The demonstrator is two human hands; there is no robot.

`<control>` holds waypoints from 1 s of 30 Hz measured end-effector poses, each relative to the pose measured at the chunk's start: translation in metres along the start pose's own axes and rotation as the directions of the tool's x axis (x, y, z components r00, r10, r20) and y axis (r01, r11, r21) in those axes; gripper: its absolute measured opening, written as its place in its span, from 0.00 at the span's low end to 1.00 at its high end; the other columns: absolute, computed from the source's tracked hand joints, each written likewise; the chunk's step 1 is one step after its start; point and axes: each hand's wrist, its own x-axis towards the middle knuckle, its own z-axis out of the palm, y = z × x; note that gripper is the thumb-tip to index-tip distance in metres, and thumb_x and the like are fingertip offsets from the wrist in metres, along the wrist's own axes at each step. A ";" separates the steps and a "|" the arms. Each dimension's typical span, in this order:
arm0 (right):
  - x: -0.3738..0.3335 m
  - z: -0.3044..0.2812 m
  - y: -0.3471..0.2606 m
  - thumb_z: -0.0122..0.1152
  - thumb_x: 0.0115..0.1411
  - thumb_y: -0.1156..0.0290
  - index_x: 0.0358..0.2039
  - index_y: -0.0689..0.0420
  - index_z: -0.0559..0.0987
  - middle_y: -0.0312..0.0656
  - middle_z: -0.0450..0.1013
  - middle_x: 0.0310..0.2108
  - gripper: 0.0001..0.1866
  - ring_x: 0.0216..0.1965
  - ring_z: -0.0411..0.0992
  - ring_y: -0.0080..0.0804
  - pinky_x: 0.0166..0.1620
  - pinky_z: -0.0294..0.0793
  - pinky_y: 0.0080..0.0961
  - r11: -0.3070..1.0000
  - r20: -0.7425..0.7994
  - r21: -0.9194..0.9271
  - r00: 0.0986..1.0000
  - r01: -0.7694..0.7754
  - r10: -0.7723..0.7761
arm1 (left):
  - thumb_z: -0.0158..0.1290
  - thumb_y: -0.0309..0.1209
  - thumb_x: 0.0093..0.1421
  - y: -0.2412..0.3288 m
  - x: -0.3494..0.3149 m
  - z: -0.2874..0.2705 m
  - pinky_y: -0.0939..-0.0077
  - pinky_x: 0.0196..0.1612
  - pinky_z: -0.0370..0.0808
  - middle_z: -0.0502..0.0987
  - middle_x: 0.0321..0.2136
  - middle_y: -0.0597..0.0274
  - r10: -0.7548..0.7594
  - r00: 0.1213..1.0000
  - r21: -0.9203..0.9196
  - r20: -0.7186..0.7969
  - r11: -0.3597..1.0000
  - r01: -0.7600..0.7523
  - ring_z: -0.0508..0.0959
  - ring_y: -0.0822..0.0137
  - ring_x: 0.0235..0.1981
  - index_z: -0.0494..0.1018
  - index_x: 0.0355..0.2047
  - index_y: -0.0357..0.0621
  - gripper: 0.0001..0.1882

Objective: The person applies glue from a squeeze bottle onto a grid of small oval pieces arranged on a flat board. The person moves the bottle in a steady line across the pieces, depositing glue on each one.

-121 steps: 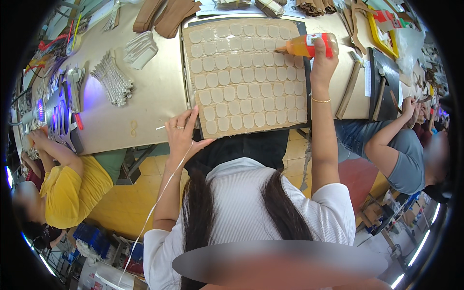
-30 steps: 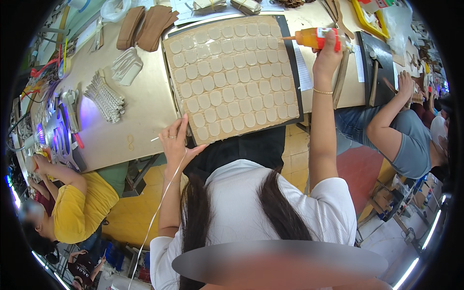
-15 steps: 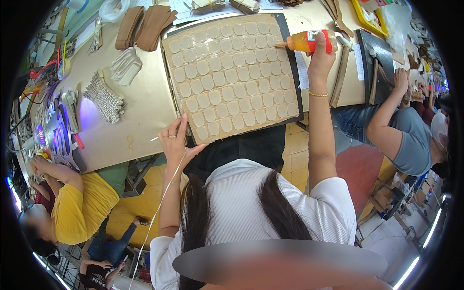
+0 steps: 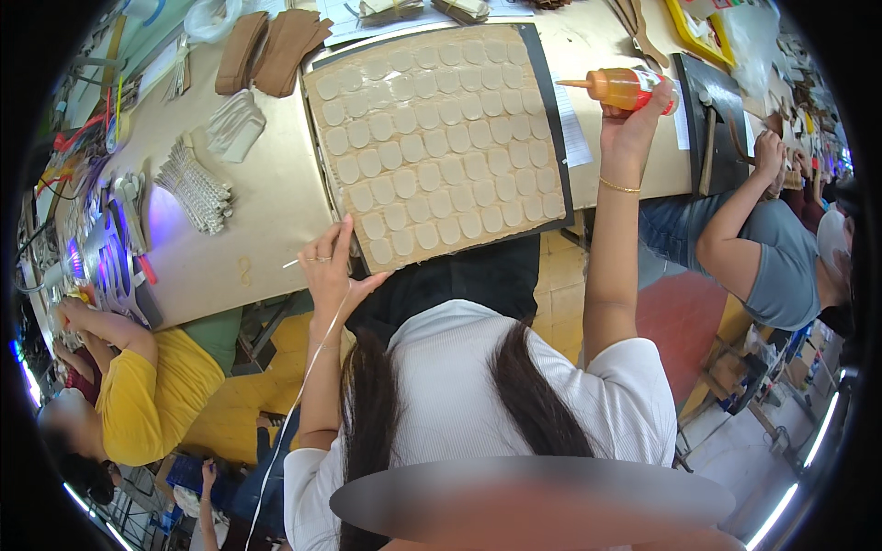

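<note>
In front of me a brown board [image 4: 363, 266] carries rows of beige rounded pieces [image 4: 430, 208], on top of a larger black sheet [image 4: 558, 147]. Some pieces near the top left look shiny and wet. My right hand [image 4: 632, 138] grips an orange squeeze bottle [image 4: 617, 87] with a long thin nozzle, held to the right of the board. The nozzle points left and its tip is just past the black sheet's edge. My left hand [image 4: 329, 275] rests against the board's lower left corner, thumb and fingers spread. A thin white cord runs along its wrist.
Left on the table lie brown strips [image 4: 271, 53], cream strips [image 4: 236, 124] and a bundle of pale strips [image 4: 195, 188]. To the right a hammer [image 4: 707, 138] lies on a black board. A yellow tray [image 4: 703, 37] stands behind. Co-workers sit at both sides.
My right hand has drawn the squeeze bottle rightward, off the board's upper right edge. My left hand stays at the corner.
</note>
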 end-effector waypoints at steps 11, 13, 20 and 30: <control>-0.005 -0.002 0.011 0.65 0.59 0.53 0.39 0.59 0.75 0.33 0.72 0.28 0.21 0.24 0.69 0.16 0.20 0.67 0.12 0.840 0.111 -0.477 0.965 0.260 -0.236 | 0.66 0.61 0.37 0.000 0.000 0.000 0.59 0.52 0.60 0.70 0.50 0.59 -0.001 1.000 0.011 0.006 1.000 0.000 0.67 0.57 0.47 0.64 0.63 0.47 0.55; -0.005 0.000 0.012 0.66 0.59 0.54 0.39 0.59 0.76 0.33 0.72 0.29 0.20 0.24 0.69 0.15 0.20 0.67 0.12 0.835 0.120 -0.478 0.962 0.272 -0.245 | 0.66 0.61 0.37 0.000 0.000 0.000 0.59 0.52 0.60 0.70 0.50 0.59 0.003 1.000 0.013 0.007 1.000 -0.003 0.67 0.57 0.47 0.63 0.63 0.47 0.55; -0.008 0.006 0.019 0.66 0.59 0.55 0.40 0.60 0.76 0.33 0.72 0.29 0.20 0.25 0.69 0.16 0.21 0.67 0.12 0.842 0.148 -0.475 0.966 0.256 -0.210 | 0.65 0.62 0.37 -0.001 0.000 0.001 0.60 0.52 0.60 0.70 0.50 0.59 0.006 1.000 0.008 0.002 1.000 -0.006 0.66 0.57 0.47 0.63 0.63 0.47 0.55; -0.006 -0.012 0.002 0.62 0.61 0.52 0.35 0.58 0.74 0.33 0.70 0.26 0.20 0.22 0.68 0.16 0.19 0.64 0.12 0.880 0.066 -0.414 0.971 0.234 -0.228 | 0.66 0.60 0.37 -0.001 -0.001 0.002 0.60 0.52 0.61 0.69 0.50 0.59 0.000 1.000 -0.003 0.005 1.000 0.000 0.67 0.56 0.47 0.63 0.63 0.47 0.55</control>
